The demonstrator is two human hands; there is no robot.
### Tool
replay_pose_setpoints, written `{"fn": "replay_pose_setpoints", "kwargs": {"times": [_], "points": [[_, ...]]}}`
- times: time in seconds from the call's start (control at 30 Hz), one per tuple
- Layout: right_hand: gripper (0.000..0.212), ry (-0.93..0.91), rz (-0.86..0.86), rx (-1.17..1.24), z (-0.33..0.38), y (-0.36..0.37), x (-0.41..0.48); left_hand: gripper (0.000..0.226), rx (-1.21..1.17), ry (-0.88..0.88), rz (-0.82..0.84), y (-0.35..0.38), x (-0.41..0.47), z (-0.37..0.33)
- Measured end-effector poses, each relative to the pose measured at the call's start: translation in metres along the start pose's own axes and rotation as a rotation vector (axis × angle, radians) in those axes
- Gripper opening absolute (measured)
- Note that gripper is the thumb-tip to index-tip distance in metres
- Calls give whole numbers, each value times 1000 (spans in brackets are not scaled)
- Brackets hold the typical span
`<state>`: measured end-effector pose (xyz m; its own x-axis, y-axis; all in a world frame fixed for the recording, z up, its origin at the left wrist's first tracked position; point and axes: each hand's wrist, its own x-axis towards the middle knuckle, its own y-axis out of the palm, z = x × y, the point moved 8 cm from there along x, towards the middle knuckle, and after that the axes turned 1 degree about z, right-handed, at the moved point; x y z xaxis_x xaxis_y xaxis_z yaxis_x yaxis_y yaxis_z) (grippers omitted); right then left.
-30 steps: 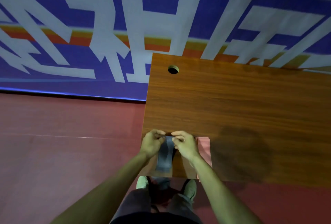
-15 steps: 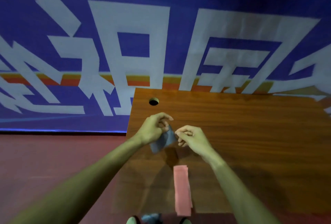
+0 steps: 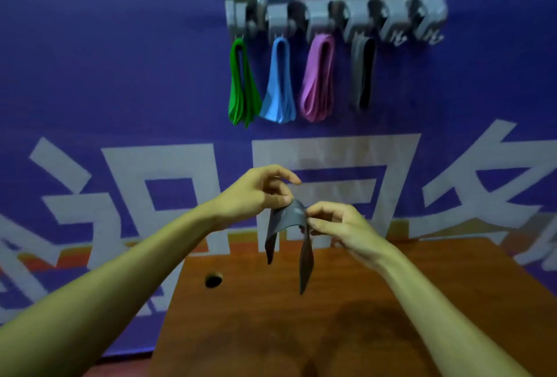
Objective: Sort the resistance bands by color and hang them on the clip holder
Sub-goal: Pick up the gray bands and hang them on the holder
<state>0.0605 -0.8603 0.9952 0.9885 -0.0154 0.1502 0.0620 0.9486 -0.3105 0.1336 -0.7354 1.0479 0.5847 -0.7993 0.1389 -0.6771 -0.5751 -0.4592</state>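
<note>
Both hands hold a grey band (image 3: 286, 220) in the air above the far edge of the wooden surface (image 3: 391, 301). The left hand (image 3: 256, 195) pinches its top left edge, fingers clamped on it; the right hand (image 3: 337, 226) pinches the top right edge likewise. The band's 2 sides hang down apart. On the wall, the clip holder (image 3: 334, 17) carries green bands (image 3: 242, 84), blue bands (image 3: 278, 81), pink bands (image 3: 318, 78) and dark grey bands (image 3: 363, 72), each on its own hook.

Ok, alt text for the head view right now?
Left hand and right hand pinch a grey resistance band over a wooden table, ends dangling. Behind, a clip holder on a purple banner carries green bands, blue bands, pink bands and grey bands.
</note>
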Motion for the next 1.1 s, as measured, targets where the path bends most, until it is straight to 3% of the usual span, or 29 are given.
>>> {"fn": "replay_pose_setpoints", "kwargs": {"times": [0.43, 0.7, 0.9, 1.1], "points": [[13, -210, -306, 452, 109, -184, 53, 20, -8, 130, -167, -21, 129, -146], [9, -224, -456, 609, 139, -240, 103, 13, 169, 237, -307, -47, 192, -211], [9, -197, -546, 580, 142, -257, 139, 12, 270, 201, -396, -66, 221, -212], [9, -109, -614, 523, 116, -263, 173, 21, 738, 164, -582, -68, 239, -208]]}}
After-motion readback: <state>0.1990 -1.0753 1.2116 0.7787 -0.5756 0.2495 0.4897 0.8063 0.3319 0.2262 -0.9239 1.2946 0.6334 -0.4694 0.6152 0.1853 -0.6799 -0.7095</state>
